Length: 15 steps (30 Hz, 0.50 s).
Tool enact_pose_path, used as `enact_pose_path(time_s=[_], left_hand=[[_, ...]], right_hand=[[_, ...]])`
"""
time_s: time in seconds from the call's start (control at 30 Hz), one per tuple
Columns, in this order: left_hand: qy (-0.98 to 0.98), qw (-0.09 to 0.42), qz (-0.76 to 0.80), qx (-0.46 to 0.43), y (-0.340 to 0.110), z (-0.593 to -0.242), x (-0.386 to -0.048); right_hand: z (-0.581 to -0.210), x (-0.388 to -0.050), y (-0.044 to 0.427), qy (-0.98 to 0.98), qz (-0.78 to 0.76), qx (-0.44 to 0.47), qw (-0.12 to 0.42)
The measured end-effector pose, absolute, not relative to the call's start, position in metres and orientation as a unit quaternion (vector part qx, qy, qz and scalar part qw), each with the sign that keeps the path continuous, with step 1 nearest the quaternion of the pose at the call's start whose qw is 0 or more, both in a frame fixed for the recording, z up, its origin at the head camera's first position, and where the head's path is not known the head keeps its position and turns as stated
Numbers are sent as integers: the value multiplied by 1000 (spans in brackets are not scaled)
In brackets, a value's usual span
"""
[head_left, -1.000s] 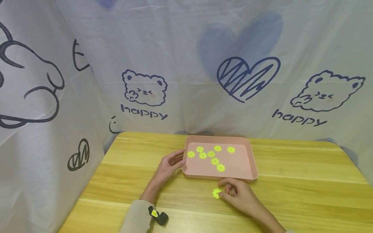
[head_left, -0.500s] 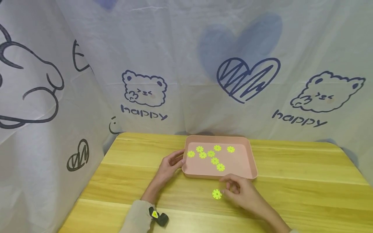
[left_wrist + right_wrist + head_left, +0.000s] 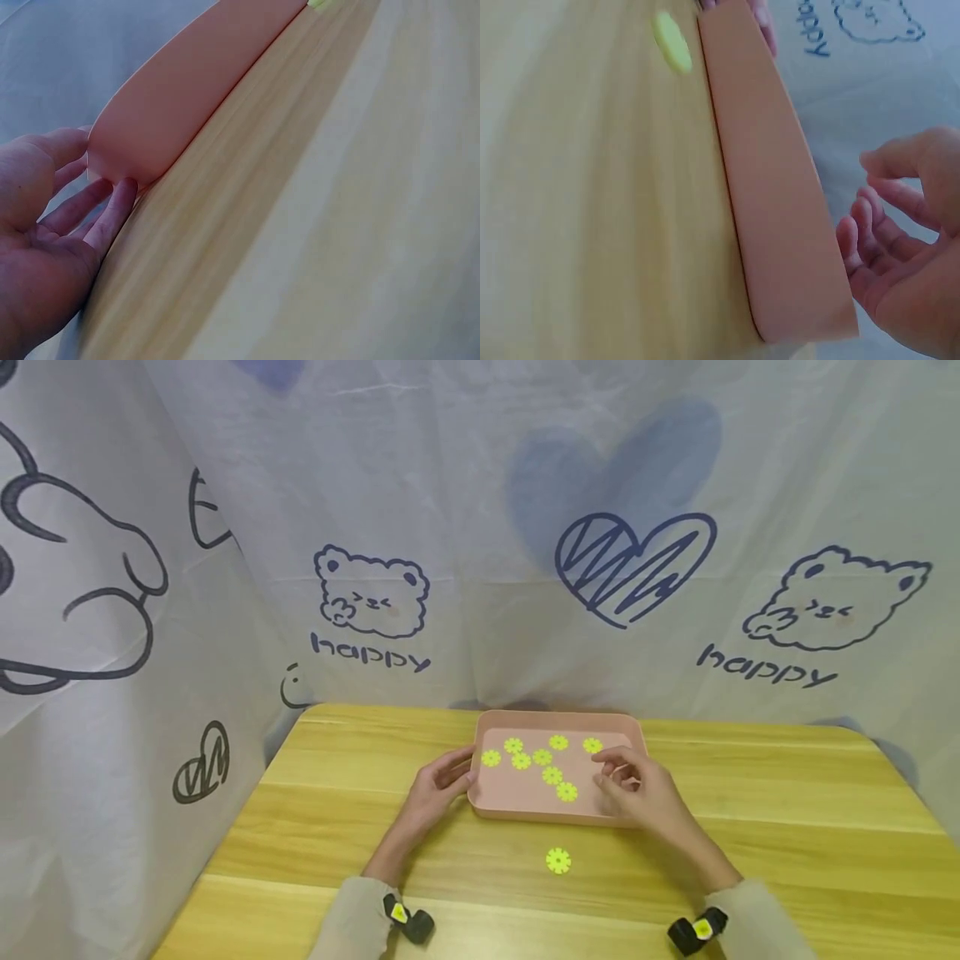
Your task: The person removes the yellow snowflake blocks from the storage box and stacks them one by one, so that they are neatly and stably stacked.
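Observation:
A pink rectangular tray stands on the table, with several yellow-green notched flower-shaped discs scattered inside. My left hand holds the tray's left end; in the left wrist view its fingertips touch the wall low down and another digit lies at the rim. Above the tray's right part hovers my right hand, fingers loosely bent, with no disc visible between thumb and forefinger. One single disc lies flat on the table in front of the tray. In the right wrist view that disc looks blurred.
The wood-grain table extends to both sides of the tray. A pale printed cloth hangs behind and to the left. Black wrist devices sit at both cuffs.
My right hand has left the loose disc and moved up and back, over the tray's right side. The disc stays on the table. My left hand keeps its place at the tray.

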State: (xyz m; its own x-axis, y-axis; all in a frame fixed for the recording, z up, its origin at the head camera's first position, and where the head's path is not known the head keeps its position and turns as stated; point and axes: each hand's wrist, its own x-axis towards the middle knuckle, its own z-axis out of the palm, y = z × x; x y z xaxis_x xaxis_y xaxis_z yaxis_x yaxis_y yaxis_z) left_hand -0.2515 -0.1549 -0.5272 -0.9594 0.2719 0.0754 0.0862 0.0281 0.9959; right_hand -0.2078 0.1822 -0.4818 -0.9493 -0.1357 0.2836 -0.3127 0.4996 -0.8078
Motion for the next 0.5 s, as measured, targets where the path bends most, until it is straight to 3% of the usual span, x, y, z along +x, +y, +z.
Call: enact_pose_path(time_s=[0.5], left_hand=[[714,70,686,122,-156,-527,-252]], right_hand=[[-488,-268,184,-904,407,92,86]])
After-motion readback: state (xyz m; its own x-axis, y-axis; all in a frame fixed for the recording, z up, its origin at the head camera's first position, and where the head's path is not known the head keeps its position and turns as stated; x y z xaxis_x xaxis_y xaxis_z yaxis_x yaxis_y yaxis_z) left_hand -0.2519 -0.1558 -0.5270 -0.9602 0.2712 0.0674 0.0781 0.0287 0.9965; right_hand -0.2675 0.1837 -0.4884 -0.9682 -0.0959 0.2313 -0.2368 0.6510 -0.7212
